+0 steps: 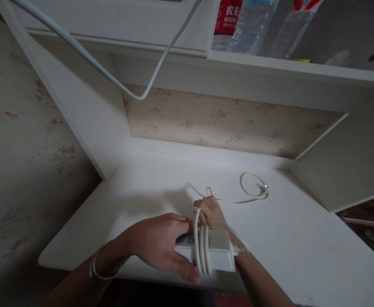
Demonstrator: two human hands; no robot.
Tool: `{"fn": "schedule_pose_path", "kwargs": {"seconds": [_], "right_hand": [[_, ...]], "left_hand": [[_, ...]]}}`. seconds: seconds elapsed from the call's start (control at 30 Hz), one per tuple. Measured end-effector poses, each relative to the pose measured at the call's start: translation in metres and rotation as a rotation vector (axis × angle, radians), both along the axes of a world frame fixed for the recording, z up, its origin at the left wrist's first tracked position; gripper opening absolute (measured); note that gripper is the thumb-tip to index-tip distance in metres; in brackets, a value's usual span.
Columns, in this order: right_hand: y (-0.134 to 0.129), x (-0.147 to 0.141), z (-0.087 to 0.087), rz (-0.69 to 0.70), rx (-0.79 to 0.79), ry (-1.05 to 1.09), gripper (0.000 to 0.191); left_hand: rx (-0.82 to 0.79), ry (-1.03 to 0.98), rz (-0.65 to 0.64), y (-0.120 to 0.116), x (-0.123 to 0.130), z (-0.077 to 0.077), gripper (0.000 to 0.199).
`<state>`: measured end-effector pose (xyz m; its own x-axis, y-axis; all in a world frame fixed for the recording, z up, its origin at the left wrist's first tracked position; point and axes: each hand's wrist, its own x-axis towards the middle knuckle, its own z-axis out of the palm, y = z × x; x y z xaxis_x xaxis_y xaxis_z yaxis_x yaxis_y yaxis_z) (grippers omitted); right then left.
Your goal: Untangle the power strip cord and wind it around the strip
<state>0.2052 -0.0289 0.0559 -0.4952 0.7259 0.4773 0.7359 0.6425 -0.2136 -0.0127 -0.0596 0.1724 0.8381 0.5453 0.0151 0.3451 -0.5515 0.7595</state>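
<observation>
A white power strip (pixel 222 252) is held near the desk's front edge by my left hand (pixel 161 241), whose thumb and fingers wrap round its left end. Several turns of its pale cord (pixel 202 251) circle the strip's middle. My right hand (pixel 208 209) sits just beyond the strip, its fingers closed on the cord. From there a small loop stands up, and the loose length runs right across the desktop. It ends in a curl by the plug (pixel 264 186). Part of the cord also passes over my right wrist from the strip's right end.
The white desk (pixel 103 230) has side panels left and right and a floral back wall (pixel 189 117). Overhead, a shelf (pixel 289 66) holds plastic bottles (pixel 253 25). A thick white cable (pixel 138 97) hangs down in front of it. A thin band (pixel 94 262) circles my left wrist.
</observation>
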Motion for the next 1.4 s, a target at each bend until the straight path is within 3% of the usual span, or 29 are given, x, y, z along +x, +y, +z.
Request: {"fn": "schedule_pose_path", "kwargs": {"seconds": [0.1, 0.23, 0.4, 0.53, 0.7, 0.9, 1.1, 1.23, 1.4], "right_hand": [[-0.007, -0.002, 0.001, 0.018, -0.105, -0.073, 0.033], [-0.016, -0.008, 0.002, -0.027, -0.097, -0.121, 0.030], [-0.025, -0.007, 0.001, -0.063, -0.056, -0.131, 0.036], [-0.036, -0.004, 0.006, -0.212, -0.078, -0.215, 0.031], [-0.052, -0.012, 0.009, -0.280, -0.207, -0.305, 0.022], [-0.062, -0.015, 0.015, -0.227, -0.245, -0.401, 0.015], [-0.053, 0.000, 0.045, -0.063, -0.080, -0.422, 0.015], [-0.041, 0.010, 0.065, 0.067, 0.047, -0.449, 0.020], [-0.029, 0.018, 0.083, 0.224, 0.138, -0.487, 0.023]], "left_hand": [[0.052, 0.011, -0.007, 0.000, 0.000, 0.000, 0.049], [0.048, 0.080, 0.061, 0.003, 0.000, -0.002, 0.047], [-0.002, 0.096, 0.288, 0.015, -0.003, -0.008, 0.055], [-0.040, 0.093, 0.465, 0.026, -0.003, -0.018, 0.056], [0.090, 0.061, 0.560, 0.032, 0.005, -0.029, 0.051], [0.229, 0.210, 0.634, 0.038, 0.020, -0.046, 0.050], [0.320, 0.321, 0.675, 0.043, 0.030, -0.071, 0.055], [0.341, 0.293, 0.597, 0.040, 0.031, -0.082, 0.050], [0.343, 0.257, 0.517, 0.034, 0.031, -0.082, 0.044]]}}
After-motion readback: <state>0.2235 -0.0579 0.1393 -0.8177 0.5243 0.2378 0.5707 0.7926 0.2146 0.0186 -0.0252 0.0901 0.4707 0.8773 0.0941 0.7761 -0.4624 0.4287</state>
